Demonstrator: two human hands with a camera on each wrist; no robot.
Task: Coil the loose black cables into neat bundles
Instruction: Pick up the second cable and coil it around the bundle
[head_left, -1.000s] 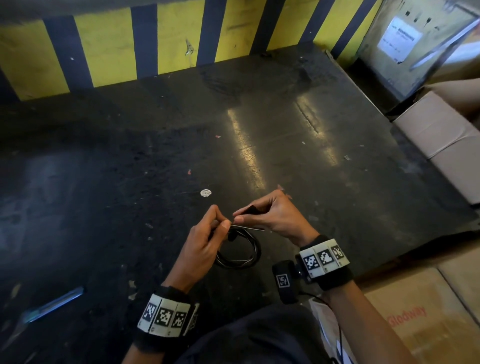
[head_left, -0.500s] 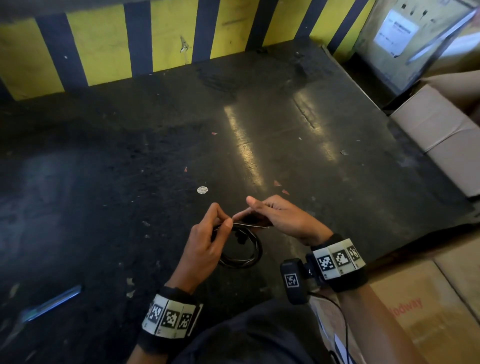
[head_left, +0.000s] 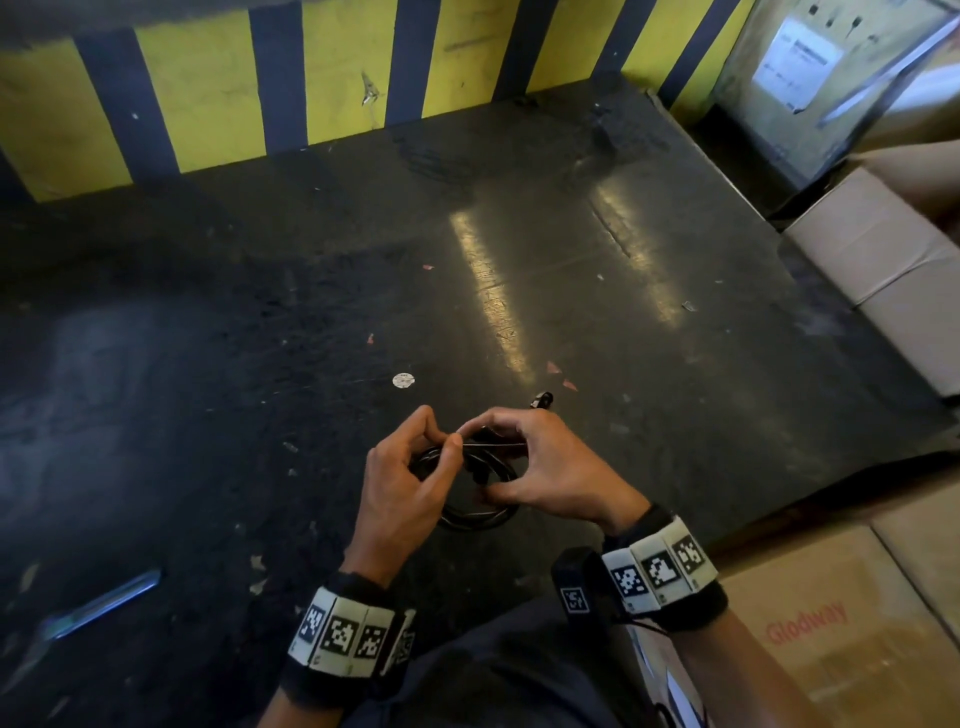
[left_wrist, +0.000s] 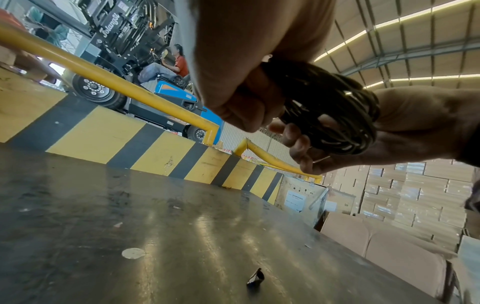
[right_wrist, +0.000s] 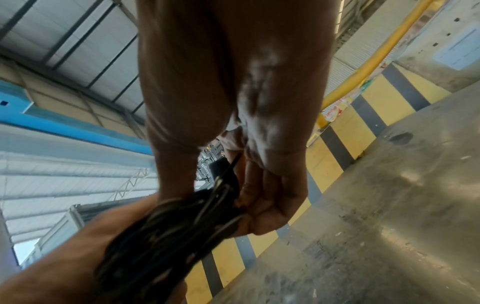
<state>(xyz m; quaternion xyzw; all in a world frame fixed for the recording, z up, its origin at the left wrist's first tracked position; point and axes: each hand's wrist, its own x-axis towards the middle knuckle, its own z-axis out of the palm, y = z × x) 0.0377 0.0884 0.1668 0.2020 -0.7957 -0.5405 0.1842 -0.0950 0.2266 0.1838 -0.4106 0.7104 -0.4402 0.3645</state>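
A small coil of thin black cable (head_left: 475, 512) hangs between both hands above the dark floor. My left hand (head_left: 410, 478) pinches the coil's left side with thumb and forefinger. My right hand (head_left: 540, 467) curls round the right side, and a thin strand (head_left: 493, 445) runs taut between the two hands across the top. In the left wrist view the coil (left_wrist: 330, 109) shows as several stacked loops held by both hands. The right wrist view is blurred, with the coil (right_wrist: 166, 232) running from my curled fingers (right_wrist: 267, 205) to the other hand.
A small black piece (head_left: 541, 400) lies on the floor just beyond my right hand, seen also (left_wrist: 255, 277) in the left wrist view. A white disc (head_left: 403, 380) lies nearby. Cardboard boxes (head_left: 883, 270) line the right side. A yellow and black striped kerb (head_left: 332, 78) bounds the far edge.
My right hand has closed down over the coil's right side, its thumb now under the loops. The small black piece now shows on the floor past that hand.
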